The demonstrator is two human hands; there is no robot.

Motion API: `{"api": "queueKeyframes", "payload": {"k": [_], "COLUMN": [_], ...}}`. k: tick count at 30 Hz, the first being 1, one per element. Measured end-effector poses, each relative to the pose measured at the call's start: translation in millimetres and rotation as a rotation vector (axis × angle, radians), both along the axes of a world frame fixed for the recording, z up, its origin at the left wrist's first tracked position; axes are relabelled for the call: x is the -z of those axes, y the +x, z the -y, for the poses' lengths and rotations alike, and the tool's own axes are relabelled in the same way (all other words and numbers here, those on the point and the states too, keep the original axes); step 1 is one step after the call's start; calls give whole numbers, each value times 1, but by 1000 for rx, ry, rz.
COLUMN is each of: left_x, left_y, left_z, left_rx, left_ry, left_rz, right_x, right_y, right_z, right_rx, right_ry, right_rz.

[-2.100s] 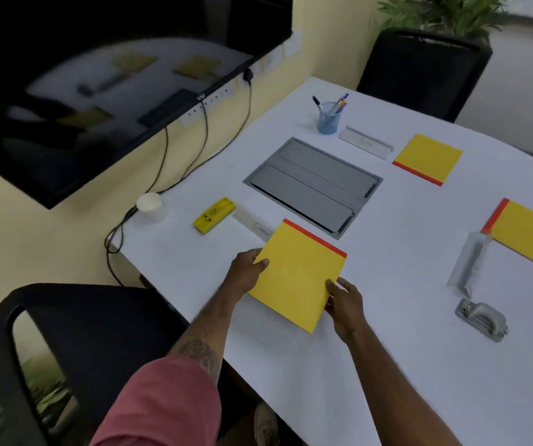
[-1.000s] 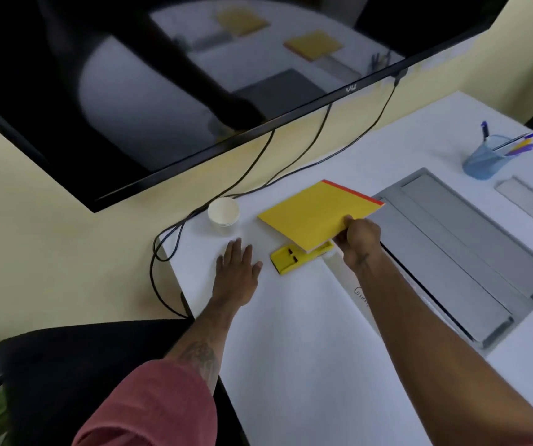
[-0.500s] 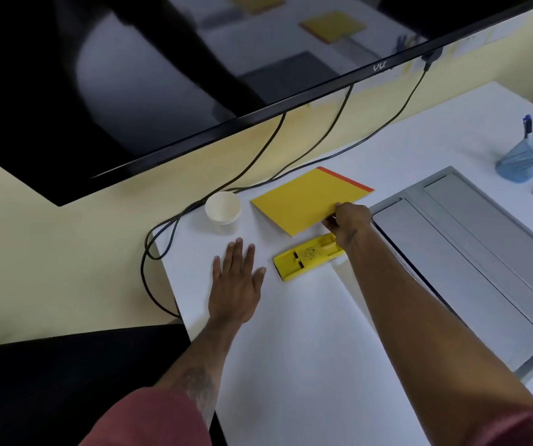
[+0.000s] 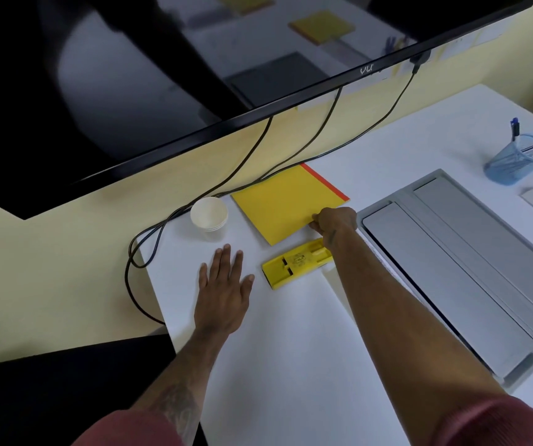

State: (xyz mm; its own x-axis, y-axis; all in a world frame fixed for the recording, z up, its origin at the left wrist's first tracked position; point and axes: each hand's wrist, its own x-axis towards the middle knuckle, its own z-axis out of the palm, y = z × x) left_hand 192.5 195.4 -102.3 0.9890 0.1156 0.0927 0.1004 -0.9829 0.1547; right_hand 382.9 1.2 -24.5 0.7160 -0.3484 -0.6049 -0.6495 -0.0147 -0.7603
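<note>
A yellow pad with a red top strip [image 4: 286, 206] lies flat on the white table [image 4: 291, 349], close to the wall under the screen. My right hand [image 4: 334, 222] pinches its near right edge with curled fingers. My left hand [image 4: 223, 292] rests flat on the table, fingers straight, to the left of a yellow plastic tool [image 4: 295, 263]. That tool lies just in front of the pad, partly under my right forearm.
A stack of white paper cups [image 4: 209, 217] stands left of the pad. Black cables [image 4: 175, 217] run along the wall edge. A grey hatch panel [image 4: 461, 272] is set in the table at right, with a blue pen cup [image 4: 510, 164] beyond it. A large black screen [image 4: 162, 66] hangs above.
My right hand carried the pad from the table's near edge to the back by the wall and lowered it flat there. My left hand let go and now lies flat on the table.
</note>
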Motion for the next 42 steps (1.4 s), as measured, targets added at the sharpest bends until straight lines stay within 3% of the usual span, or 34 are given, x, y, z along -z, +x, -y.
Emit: {"api": "queueKeyframes", "payload": {"k": [5,8,10,13,16,19,28,32,42], "left_x": [0,-1,-3,-5,-7,-8,-9,-18,-4], "left_y": [-1,-1,-1,-1,-1,-1,2,28,78], "left_z": [-1,-1,0,1,1,1,3,20,40], "left_rx": [0,0,3,1,0,5,23,57,54], "left_ry": [0,0,1,12,18,13,-39,-153,-49], "left_rz": [-6,-10,-19,-36,-47,-51,7,102,-4], "right_x": [8,-7,-22,-44,-47,-42,-41,-57,-44], "right_y": [1,-13,-25,-48,-69,-80,-69,-41,26], "right_z": [4,3,6,10,14,18,24,44,78], "right_rx": [-78,-235,-432,-990,-1403,-1556,-1481,-1292,-844], "right_ry": [-8,-27,-196,-593,-732,-863,-1066,-1059,-1042], "right_rz": [-24,15,126,275,178,132,338,378,322]}}
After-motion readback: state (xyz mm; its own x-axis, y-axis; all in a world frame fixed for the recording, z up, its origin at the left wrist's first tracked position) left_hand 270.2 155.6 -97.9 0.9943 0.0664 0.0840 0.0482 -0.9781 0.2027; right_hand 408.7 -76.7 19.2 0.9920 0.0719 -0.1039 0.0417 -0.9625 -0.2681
